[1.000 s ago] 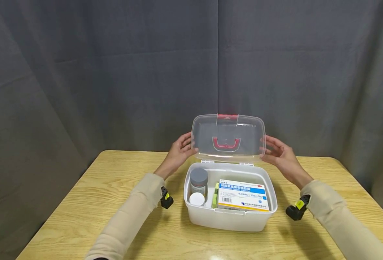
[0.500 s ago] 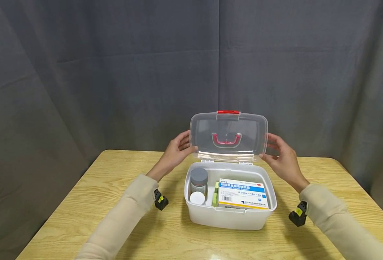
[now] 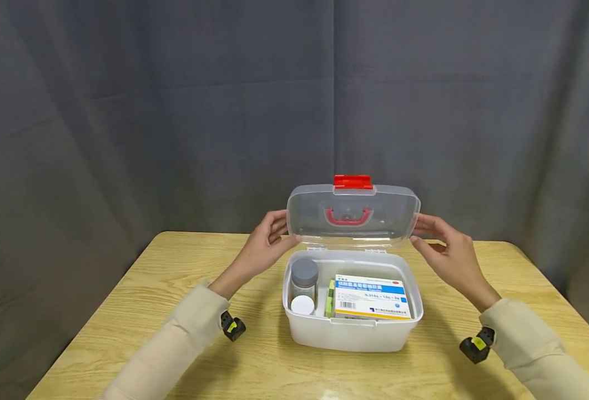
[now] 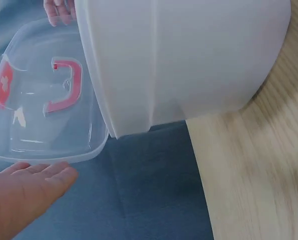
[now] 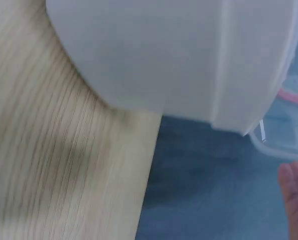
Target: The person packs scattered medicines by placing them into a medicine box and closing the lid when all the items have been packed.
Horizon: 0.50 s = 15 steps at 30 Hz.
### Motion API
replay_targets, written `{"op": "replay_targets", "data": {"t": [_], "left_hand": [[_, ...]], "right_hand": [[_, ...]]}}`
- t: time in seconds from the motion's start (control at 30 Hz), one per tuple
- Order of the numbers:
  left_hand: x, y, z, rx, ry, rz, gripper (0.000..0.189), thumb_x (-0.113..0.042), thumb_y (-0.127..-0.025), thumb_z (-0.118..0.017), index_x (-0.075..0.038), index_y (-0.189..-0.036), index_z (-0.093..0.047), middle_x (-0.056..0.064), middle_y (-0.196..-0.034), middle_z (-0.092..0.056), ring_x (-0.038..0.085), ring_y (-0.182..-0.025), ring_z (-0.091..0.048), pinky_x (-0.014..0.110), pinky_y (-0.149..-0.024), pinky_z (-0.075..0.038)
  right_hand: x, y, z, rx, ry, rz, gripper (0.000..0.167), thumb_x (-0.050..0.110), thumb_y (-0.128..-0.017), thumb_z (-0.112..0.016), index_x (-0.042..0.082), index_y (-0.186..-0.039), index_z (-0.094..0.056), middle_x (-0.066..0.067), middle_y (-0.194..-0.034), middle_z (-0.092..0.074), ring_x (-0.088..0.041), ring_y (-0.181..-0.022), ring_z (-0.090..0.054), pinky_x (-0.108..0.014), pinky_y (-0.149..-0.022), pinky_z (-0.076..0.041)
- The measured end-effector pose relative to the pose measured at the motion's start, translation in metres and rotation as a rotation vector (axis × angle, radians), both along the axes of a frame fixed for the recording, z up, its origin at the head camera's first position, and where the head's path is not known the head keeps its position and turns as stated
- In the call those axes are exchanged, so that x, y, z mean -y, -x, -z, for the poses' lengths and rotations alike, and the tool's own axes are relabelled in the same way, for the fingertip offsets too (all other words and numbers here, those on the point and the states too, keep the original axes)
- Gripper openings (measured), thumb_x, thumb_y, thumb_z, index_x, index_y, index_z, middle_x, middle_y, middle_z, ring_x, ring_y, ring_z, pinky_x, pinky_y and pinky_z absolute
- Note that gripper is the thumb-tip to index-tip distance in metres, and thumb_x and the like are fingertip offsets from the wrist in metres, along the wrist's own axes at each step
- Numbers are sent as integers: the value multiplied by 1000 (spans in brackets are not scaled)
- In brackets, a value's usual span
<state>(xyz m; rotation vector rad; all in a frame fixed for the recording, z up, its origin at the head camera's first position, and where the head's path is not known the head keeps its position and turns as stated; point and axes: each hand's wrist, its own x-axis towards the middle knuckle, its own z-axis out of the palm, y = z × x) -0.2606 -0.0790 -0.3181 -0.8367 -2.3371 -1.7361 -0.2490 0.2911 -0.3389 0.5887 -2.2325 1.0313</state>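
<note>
In the head view a white plastic storage box [image 3: 346, 336] stands on the table, its clear lid [image 3: 314, 216] raised on the back hinges. On the lid are a red latch [image 3: 353, 181] and a red handle [image 3: 348, 220]. My left hand [image 3: 256, 250] holds the lid's left side, thumb in front and fingers at its edge. At the lid's right side, my right hand [image 3: 451, 258] holds it likewise. Inside the box are a grey-capped jar [image 3: 305, 278], a white cap [image 3: 302, 305], a blue-and-white medicine box [image 3: 371, 297] and a green item [image 3: 330, 300].
The wooden table [image 3: 139, 300] ends just behind the box, with a dark curtain [image 3: 199, 139] hanging beyond. In the left wrist view the box wall [image 4: 199, 55] fills the upper middle. The right wrist view shows the box's other end [image 5: 154, 55].
The lid has tilted forward toward me, showing more of its red latch. Both hands have moved with it, and my forearms have shifted outward and nearer to me. The contents stay where they were.
</note>
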Motion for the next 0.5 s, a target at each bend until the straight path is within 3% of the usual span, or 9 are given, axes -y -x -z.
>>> {"op": "replay_targets", "data": {"t": [0.23, 0.5], "left_hand": [[5, -12, -3, -28, 10, -59, 50, -22, -99, -59, 1, -141, -43, 18, -139, -50, 27, -127, -49, 39, -103, -40], [5, -31, -4, 12, 79, -154, 56, -41, -102, -48, -2, -142, -47, 13, -137, -54, 27, -129, -46, 46, -106, -37]], "right_hand": [[9, -19, -8, 96, 94, -26, 36, 19, -103, -51, -4, -129, -58, -21, -118, -64, 8, -97, -58, -14, -75, -51], [17, -43, -13, 190, 110, 70, 45, 27, -103, -48, -8, -129, -57, -24, -116, -64, 10, -92, -57, -9, -74, -47]]}}
